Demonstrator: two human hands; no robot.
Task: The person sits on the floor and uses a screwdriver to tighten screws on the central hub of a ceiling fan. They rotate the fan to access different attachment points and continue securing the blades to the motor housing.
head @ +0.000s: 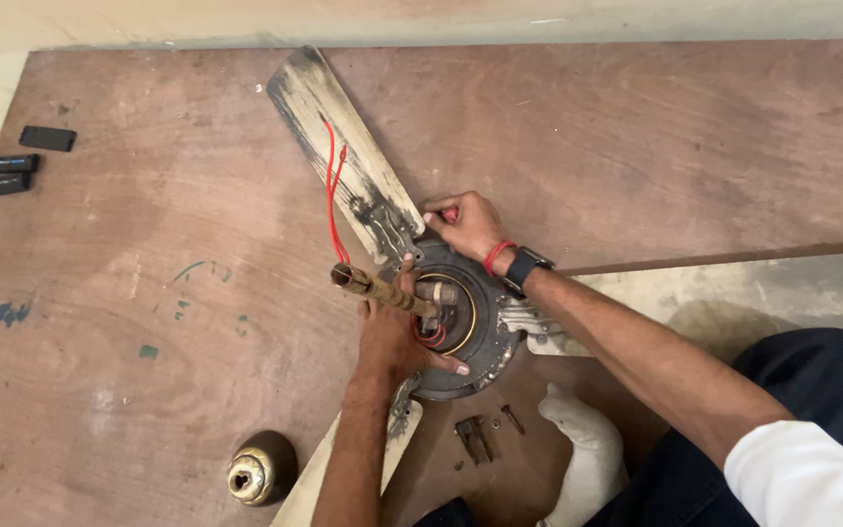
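Note:
An old ceiling fan lies on a brown wooden board, its dark round motor housing (485, 337) in the middle with a brass down rod (382, 290) sticking up and red wires (332, 190) trailing from it. My left hand (397, 342) lies flat on the housing beside the rod. My right hand (465, 226) grips a red-handled tool, mostly hidden in the fist, at the bracket where the dirty cream blade (343, 137) joins the motor. A black watch and red band are on the right wrist.
A brass canopy cup (260, 471) stands at the lower left. Loose screws and a small metal part (480, 434) lie below the motor. Three small black objects (12, 161) sit at the far left. A second blade (734, 293) extends right; my knee and socked foot (587, 459) are lower right.

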